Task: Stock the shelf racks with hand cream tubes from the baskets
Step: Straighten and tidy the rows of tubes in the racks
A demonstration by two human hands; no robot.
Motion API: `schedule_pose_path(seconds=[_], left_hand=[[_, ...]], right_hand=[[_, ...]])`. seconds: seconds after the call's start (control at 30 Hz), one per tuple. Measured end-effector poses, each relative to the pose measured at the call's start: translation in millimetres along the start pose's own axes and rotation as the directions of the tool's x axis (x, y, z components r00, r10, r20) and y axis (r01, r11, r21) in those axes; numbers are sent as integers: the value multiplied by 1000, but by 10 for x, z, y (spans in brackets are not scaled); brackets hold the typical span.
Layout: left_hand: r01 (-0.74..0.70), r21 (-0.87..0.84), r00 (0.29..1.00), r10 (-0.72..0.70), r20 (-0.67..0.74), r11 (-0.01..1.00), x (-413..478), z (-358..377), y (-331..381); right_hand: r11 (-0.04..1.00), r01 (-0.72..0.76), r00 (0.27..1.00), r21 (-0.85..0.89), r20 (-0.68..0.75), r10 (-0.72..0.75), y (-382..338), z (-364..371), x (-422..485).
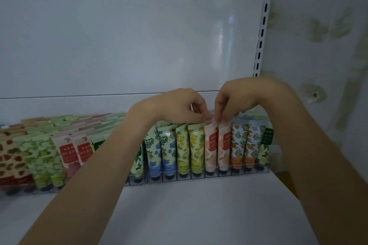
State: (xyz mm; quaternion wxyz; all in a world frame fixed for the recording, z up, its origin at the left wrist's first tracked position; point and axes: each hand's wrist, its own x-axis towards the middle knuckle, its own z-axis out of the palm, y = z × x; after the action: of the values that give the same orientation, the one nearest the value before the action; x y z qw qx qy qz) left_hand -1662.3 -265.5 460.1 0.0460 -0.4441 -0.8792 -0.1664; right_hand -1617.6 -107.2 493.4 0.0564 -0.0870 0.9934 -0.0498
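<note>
both my hands are up at the peach tubes (211,145) in the right rack (199,177), which sits on the white shelf (199,215). left hand (176,105) has its fingers curled down and is pinching the crimped tops in the left peach lane, just behind the front tube. right hand (238,98) comes from above, thumb and fingertips pinching the tops in the right peach lane. the two hands are nearly touching. it's blurry right at the fingertips, so i can't tell exactly which tube each one has.

the peach tubes stand cap down, two lanes side by side. left of them are the yellow tubes (189,145), then the blue tubes (159,150). right of them are the orange tubes (243,143), and at the far right end there's a dark green one (265,145).

my left forearm crosses in front of the gap between the racks. the left rack is packed too: strawberry tubes (10,155), lime tubes (41,155), and pink ones with red labels (74,151). behind it all is the white back panel (119,36), with a slotted upright (263,26) on its right.
</note>
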Motion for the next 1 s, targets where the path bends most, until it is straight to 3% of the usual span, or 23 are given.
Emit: schedule_pose_path(seconds=[0.17,0.37,0.67,1.0], left_hand=[[55,81,992,-45,-115,995,16,17,-128],[111,120,991,-101,-87,987,56,63,-170],[78,50,994,-74,-76,996,38,46,-177],[94,92,993,-86,-79,991,52,57,-191]], right_hand=[[986,109,976,126,-203,-82,15,39,103],[993,84,990,88,-121,-73,-55,208,301],[991,111,981,70,-165,-98,2,141,253],[979,177,966,97,-207,-154,-40,81,180]])
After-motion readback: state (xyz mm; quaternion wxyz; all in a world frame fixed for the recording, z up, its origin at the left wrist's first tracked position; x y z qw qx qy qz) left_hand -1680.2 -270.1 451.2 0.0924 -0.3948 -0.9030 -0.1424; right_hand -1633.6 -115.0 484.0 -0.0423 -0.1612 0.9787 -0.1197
